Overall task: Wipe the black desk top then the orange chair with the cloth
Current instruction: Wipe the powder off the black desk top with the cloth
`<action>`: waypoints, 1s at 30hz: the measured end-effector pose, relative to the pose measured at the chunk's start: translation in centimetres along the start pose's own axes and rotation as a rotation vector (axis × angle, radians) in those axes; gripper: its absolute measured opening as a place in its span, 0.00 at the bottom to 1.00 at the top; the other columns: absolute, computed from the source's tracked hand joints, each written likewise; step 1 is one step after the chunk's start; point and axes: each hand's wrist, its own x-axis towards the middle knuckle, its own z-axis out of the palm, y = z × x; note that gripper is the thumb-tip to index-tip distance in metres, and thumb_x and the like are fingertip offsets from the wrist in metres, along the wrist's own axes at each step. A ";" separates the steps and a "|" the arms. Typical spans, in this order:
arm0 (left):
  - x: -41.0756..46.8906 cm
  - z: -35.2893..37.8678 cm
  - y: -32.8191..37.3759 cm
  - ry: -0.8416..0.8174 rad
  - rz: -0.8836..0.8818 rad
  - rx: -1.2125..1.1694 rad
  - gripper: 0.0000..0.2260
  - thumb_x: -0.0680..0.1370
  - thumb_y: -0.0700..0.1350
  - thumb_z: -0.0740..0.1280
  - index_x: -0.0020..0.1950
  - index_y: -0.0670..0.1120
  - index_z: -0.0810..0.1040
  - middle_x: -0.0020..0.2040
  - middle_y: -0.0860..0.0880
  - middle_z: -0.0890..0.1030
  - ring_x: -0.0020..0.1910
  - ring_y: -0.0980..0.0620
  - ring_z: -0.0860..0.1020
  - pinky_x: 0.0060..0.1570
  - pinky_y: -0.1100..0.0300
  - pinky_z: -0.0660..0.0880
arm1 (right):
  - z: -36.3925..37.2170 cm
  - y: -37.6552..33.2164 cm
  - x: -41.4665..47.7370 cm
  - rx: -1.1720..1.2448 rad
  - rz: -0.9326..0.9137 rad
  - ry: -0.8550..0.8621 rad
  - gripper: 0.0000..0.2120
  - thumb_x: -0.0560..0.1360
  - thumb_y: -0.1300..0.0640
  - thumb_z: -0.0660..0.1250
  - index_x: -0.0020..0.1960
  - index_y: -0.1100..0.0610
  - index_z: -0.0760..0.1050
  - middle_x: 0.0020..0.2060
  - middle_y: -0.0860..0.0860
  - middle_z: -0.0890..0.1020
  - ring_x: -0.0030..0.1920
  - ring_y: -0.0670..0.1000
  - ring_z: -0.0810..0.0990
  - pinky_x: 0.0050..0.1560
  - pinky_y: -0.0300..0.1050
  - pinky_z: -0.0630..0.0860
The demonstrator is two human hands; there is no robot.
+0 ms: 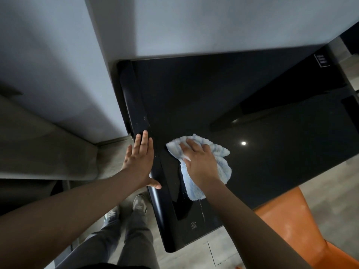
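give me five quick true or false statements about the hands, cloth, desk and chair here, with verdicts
1. The right hand presses a cloth onto the black desk. True.
2. The cloth is dark red. False: it is light blue and white.
3. The left hand holds a spray bottle. False: it rests flat on the desk's left edge and holds nothing.
4. An orange chair stands beside the desk, near the right arm. True.
5. The cloth is draped over the chair. False: it lies on the desk top, under the right hand.
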 end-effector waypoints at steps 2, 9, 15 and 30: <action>0.1 -0.2 0.1 -0.007 -0.001 0.007 0.67 0.58 0.71 0.73 0.76 0.36 0.35 0.75 0.37 0.31 0.76 0.38 0.36 0.75 0.44 0.49 | -0.1 0.0 -0.6 -0.010 -0.003 0.021 0.28 0.50 0.51 0.84 0.50 0.50 0.84 0.50 0.48 0.84 0.41 0.48 0.82 0.36 0.41 0.80; 0.1 -0.4 0.4 -0.028 -0.014 0.036 0.68 0.57 0.70 0.74 0.75 0.35 0.34 0.74 0.36 0.31 0.76 0.37 0.37 0.75 0.44 0.49 | 0.2 -0.2 -3.4 0.054 0.027 0.049 0.27 0.54 0.53 0.84 0.52 0.51 0.83 0.53 0.48 0.83 0.48 0.46 0.77 0.40 0.43 0.81; 0.0 -0.4 0.5 -0.038 -0.021 0.053 0.68 0.58 0.70 0.73 0.75 0.36 0.34 0.74 0.36 0.31 0.76 0.37 0.37 0.75 0.44 0.48 | 0.0 -0.5 -5.3 0.045 0.069 0.062 0.26 0.54 0.51 0.83 0.51 0.51 0.83 0.53 0.48 0.83 0.50 0.45 0.71 0.40 0.42 0.81; -0.5 -1.1 0.9 -0.050 -0.034 0.050 0.68 0.57 0.69 0.75 0.76 0.37 0.34 0.75 0.37 0.31 0.76 0.38 0.37 0.74 0.44 0.47 | -0.7 -1.1 -11.2 0.069 0.112 -0.006 0.23 0.56 0.59 0.81 0.51 0.53 0.83 0.52 0.48 0.83 0.54 0.47 0.69 0.41 0.45 0.81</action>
